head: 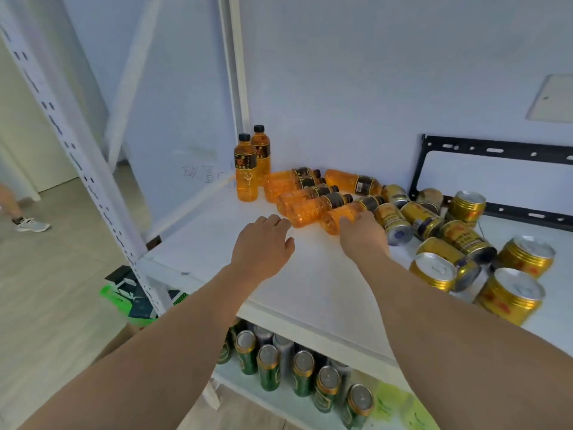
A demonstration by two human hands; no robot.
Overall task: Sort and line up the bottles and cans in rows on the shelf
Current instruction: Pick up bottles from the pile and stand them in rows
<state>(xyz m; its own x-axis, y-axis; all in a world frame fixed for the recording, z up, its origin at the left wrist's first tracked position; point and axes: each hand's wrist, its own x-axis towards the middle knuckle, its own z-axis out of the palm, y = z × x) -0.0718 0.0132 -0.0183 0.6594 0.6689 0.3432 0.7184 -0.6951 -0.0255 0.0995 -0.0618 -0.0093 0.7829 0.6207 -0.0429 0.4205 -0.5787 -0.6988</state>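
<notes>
Two orange bottles (246, 169) with black caps stand upright at the back left corner of the white shelf (217, 237). Several more orange bottles (307, 200) lie on their sides to the right of them. Gold cans (393, 223) lie and stand in a jumble further right. My left hand (263, 243) hovers over the shelf with loosely curled fingers just short of the lying bottles, holding nothing. My right hand (362, 232) reaches onto the nearest lying bottle (336, 220), fingers over its body; the grip itself is hidden behind the hand.
A black metal bracket (496, 152) leans against the back wall at right. Green cans (269, 367) stand in rows on the lower shelf. A perforated white upright (77, 162) frames the left side. Another person's foot (31, 225) is on the floor at far left.
</notes>
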